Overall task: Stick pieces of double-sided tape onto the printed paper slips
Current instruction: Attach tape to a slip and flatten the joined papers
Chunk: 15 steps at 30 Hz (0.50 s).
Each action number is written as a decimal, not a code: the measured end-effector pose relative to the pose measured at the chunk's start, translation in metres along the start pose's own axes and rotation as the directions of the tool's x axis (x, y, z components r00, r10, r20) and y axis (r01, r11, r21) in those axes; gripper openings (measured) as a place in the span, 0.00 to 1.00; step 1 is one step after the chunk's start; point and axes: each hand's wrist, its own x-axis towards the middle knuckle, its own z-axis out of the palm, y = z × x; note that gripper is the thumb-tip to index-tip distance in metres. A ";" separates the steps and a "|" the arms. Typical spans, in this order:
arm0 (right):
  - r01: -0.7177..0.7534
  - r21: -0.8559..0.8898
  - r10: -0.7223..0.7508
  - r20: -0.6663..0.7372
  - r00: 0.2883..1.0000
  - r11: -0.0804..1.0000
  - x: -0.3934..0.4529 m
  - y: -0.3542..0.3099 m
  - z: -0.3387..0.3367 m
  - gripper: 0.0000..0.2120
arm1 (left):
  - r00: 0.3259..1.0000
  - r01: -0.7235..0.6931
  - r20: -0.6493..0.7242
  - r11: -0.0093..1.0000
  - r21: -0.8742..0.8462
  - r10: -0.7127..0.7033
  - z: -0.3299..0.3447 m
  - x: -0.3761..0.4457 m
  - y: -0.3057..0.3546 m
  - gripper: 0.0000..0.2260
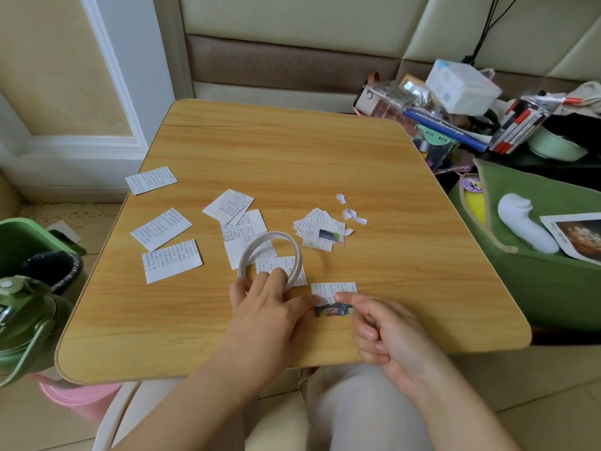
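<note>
While left hand (270, 307) fingers grip tape roll (270, 255), right hand (380, 327) forefinger presses slip (333, 289); loose slips (162, 227) beyond.

place: home living room | cues: padded sofa back (292, 24), small wooden table (292, 151), cluttered stationery pile (455, 105)

A light wooden desk (292, 151) with rounded corners stands before a padded wall (292, 24) of cream panels crossed by a brown band (276, 65). To the left, a beige wall panel (48, 60) is framed in white moulding (107, 66). The floor (536, 402) has pale tiles. Black cables (487, 24) hang down the padding at the upper right. Soft daylight fills the room.
</note>
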 end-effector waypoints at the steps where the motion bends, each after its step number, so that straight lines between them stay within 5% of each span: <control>1: 0.012 -0.025 -0.012 -0.008 1.000 1.000 -0.001 0.001 0.001 0.13 | 1.000 0.002 -0.003 1.000 -0.002 -0.002 -0.001 0.000 0.001 0.14; 15: 0.062 -0.307 -0.087 -0.067 0.994 0.950 0.002 0.007 0.004 0.13 | 0.999 0.026 -0.021 0.999 0.020 -0.026 -0.005 0.003 0.002 0.14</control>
